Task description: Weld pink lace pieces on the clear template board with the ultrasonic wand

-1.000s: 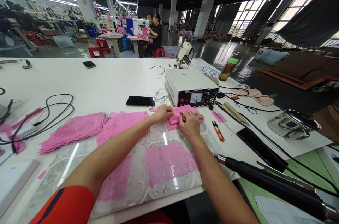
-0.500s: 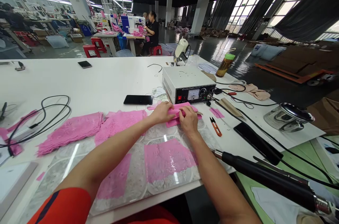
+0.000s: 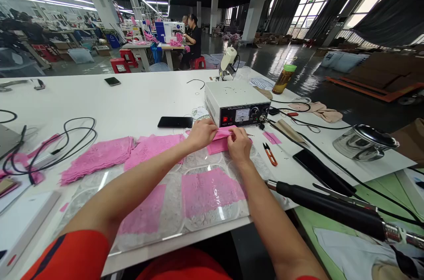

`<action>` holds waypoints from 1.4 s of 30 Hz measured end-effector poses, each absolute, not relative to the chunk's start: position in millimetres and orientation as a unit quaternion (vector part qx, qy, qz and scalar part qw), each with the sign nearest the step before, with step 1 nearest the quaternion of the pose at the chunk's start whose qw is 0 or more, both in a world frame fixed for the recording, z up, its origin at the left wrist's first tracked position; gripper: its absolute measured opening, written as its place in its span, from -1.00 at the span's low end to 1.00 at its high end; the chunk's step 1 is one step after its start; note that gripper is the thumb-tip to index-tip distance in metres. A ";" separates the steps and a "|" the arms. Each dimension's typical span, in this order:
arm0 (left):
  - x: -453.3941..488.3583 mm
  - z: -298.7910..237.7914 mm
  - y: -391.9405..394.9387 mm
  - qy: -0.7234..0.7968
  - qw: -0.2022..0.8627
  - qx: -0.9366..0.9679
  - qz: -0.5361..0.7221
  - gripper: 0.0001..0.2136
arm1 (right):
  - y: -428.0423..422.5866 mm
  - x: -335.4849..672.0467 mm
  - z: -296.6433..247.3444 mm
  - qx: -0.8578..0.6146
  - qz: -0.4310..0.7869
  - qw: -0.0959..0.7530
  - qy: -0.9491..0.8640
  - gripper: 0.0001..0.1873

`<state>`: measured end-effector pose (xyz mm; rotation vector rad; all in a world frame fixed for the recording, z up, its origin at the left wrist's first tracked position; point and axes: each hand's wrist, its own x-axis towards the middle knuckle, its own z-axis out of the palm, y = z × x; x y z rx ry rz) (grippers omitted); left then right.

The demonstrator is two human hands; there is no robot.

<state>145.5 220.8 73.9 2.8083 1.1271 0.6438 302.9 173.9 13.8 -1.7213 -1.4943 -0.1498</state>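
Observation:
A strip of pink fabric [image 3: 218, 145] is stretched between my two hands, just in front of a white control box [image 3: 236, 101]. My left hand [image 3: 202, 133] pinches its left end, fingers closed. At the other end my right hand [image 3: 239, 143] grips the cloth between thumb and fingers. Below them, a patterned pink piece [image 3: 212, 191] lies flat under or on a clear sheet [image 3: 172, 209]. Stacked pink lace pieces [image 3: 99, 156] lie to the left, beside a second pink pile [image 3: 154, 149].
A black phone [image 3: 175, 122] lies behind my left hand. Orange thread snips [image 3: 270, 153] are right of my hands. A black handheld tool [image 3: 324, 207] with a cable crosses the right front edge. A steel pot [image 3: 362, 143] and a bottle [image 3: 284, 79] stand farther right. Someone sits at a sewing machine [image 3: 168, 30].
Both hands have lifted the pink fabric slightly, and its upper edge now hangs between my fingers. The view has shifted a little to the left.

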 end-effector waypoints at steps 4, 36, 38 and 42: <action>124.0 75.2 194.7 0.323 0.020 0.926 0.196 -0.79 | 151.9 299.3 21.9 -0.672 -0.055 0.373 -0.637 -0.75; 49.4 46.1 80.7 0.164 0.083 0.978 0.095 -0.82 | 7.1 323.6 -1.0 -0.540 -0.042 0.289 -0.789 -0.78; 49.3 47.7 80.7 0.168 0.081 0.978 0.089 -0.85 | 6.1 324.6 -1.4 -0.546 -0.028 0.298 -0.782 -0.77; 60.0 50.0 80.8 0.185 0.063 0.978 0.070 -0.81 | 4.8 324.9 -1.6 -0.547 -0.034 0.320 -0.773 -0.79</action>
